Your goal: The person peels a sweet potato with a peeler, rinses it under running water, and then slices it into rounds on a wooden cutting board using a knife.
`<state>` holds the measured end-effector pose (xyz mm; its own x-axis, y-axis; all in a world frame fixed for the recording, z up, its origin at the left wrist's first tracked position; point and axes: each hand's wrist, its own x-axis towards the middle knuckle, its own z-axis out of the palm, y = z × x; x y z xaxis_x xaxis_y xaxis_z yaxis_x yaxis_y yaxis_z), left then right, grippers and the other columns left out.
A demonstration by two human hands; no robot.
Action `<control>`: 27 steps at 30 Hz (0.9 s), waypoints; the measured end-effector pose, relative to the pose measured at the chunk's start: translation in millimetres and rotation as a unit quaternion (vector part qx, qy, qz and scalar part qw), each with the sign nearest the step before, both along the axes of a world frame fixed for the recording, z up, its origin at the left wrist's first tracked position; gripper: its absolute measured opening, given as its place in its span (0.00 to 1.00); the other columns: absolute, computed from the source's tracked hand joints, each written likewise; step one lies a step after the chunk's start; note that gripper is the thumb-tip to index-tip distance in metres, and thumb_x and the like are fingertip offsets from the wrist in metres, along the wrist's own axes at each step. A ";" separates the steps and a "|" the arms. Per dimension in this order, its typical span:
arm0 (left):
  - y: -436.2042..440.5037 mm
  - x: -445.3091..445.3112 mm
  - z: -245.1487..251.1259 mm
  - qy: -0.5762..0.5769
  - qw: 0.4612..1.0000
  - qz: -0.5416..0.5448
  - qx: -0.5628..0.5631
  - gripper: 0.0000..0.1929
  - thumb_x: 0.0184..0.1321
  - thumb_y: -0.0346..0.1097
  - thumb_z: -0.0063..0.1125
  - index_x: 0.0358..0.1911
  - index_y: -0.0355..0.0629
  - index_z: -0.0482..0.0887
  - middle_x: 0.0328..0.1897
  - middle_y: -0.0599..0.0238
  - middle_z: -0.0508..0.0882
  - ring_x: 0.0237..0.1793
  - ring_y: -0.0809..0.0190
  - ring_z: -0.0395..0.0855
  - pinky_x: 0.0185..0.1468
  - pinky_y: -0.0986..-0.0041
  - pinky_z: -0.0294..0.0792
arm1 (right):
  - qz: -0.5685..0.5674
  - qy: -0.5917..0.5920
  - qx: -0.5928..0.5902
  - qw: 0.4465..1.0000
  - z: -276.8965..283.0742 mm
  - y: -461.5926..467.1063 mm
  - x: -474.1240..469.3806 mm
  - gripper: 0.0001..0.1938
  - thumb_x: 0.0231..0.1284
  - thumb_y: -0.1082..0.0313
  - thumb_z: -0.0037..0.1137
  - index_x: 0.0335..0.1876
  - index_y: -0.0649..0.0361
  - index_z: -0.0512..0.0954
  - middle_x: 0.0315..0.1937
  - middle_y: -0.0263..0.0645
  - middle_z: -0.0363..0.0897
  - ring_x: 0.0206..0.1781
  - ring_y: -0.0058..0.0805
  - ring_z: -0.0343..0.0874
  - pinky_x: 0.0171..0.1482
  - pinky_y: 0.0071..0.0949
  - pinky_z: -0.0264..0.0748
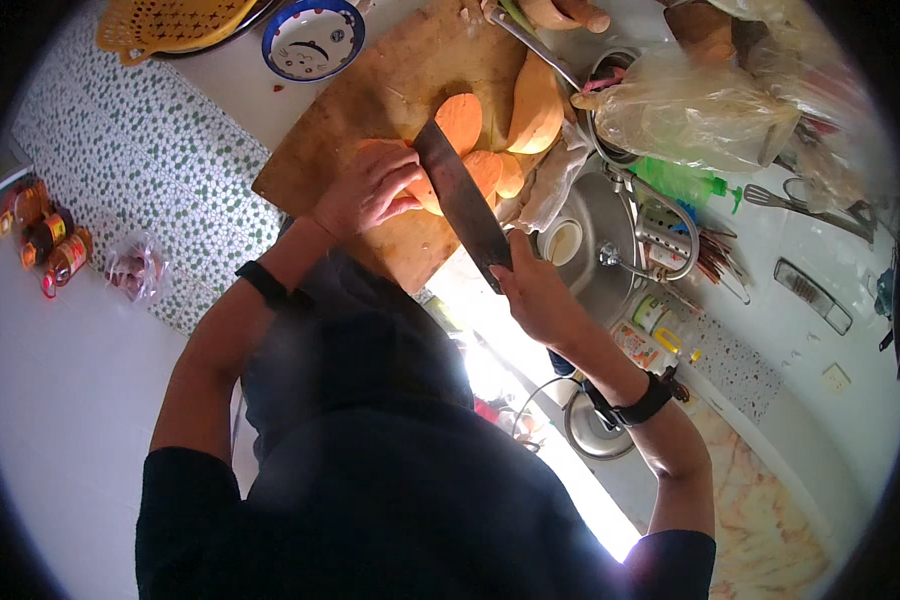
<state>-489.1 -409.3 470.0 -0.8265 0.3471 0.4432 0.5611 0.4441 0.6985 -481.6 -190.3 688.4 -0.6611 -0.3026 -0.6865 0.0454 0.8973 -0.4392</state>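
My right hand (538,298) grips the handle of a cleaver (461,196), its broad dark blade slanting up and left over the wooden cutting board (307,150). Against the blade's left side, my left hand (367,191) presses on a piece of orange sweet potato (424,193), partly hidden under the fingers. Cut slices (461,120) lie beyond the blade, and more slices (484,171) sit to its right beside a small end piece (510,176). A larger peeled piece (534,109) rests near the board's right edge.
A steel sink (592,277) with a curved faucet (694,240) adjoins the board on the right; a white cup (560,240) stands inside it. Beyond are a blue-rimmed bowl (313,45) and a yellow plastic colander (165,26). A plastic bag (690,112) covers part of a metal pot.
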 end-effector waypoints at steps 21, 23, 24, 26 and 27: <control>-7.0 -6.3 9.7 0.023 0.999 0.023 -0.008 0.28 0.52 0.40 0.72 0.56 0.43 0.73 0.60 0.56 0.75 0.60 0.48 0.73 0.64 0.57 0.67 | -0.083 0.132 -0.094 0.983 -120.3 -30.6 -4.0 0.15 0.77 0.58 0.43 0.45 0.64 0.58 0.33 0.67 0.75 0.41 0.71 0.74 0.36 0.56 0.68; -6.8 -5.6 9.8 -0.008 1.000 0.026 -0.004 0.27 0.52 0.39 0.71 0.55 0.43 0.74 0.59 0.57 0.76 0.60 0.48 0.73 0.64 0.58 0.67 | -0.098 0.125 -0.098 0.982 -120.6 -28.2 -3.0 0.15 0.76 0.58 0.43 0.45 0.64 0.58 0.32 0.67 0.74 0.41 0.71 0.74 0.37 0.56 0.69; -6.9 -4.9 10.1 -0.009 1.000 0.030 0.001 0.26 0.53 0.38 0.71 0.55 0.42 0.75 0.59 0.58 0.76 0.60 0.49 0.74 0.64 0.58 0.67 | -0.102 0.126 -0.109 0.981 -119.0 -28.1 -1.3 0.13 0.75 0.62 0.45 0.45 0.63 0.58 0.33 0.67 0.74 0.41 0.71 0.73 0.37 0.55 0.69; -6.4 -3.3 11.6 0.005 0.999 0.035 -0.011 0.25 0.53 0.36 0.69 0.55 0.42 0.75 0.58 0.58 0.76 0.60 0.49 0.74 0.64 0.59 0.67 | -0.069 0.140 -0.075 0.985 -114.4 -29.2 2.1 0.13 0.73 0.65 0.48 0.46 0.64 0.59 0.34 0.66 0.74 0.41 0.71 0.73 0.38 0.54 0.69; -6.9 -3.0 12.7 0.013 0.999 0.038 -0.016 0.25 0.53 0.36 0.69 0.55 0.42 0.75 0.58 0.59 0.76 0.59 0.50 0.74 0.64 0.59 0.67 | -0.043 0.161 -0.087 0.982 -113.9 -31.6 3.8 0.13 0.71 0.66 0.49 0.47 0.64 0.59 0.35 0.66 0.74 0.42 0.70 0.74 0.39 0.54 0.70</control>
<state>-492.2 -416.2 482.7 -0.8388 0.2990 0.4549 0.5435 0.5083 0.6680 -477.7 -221.9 574.5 -0.8642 -0.3305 -0.3794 -0.0490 0.8058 -0.5902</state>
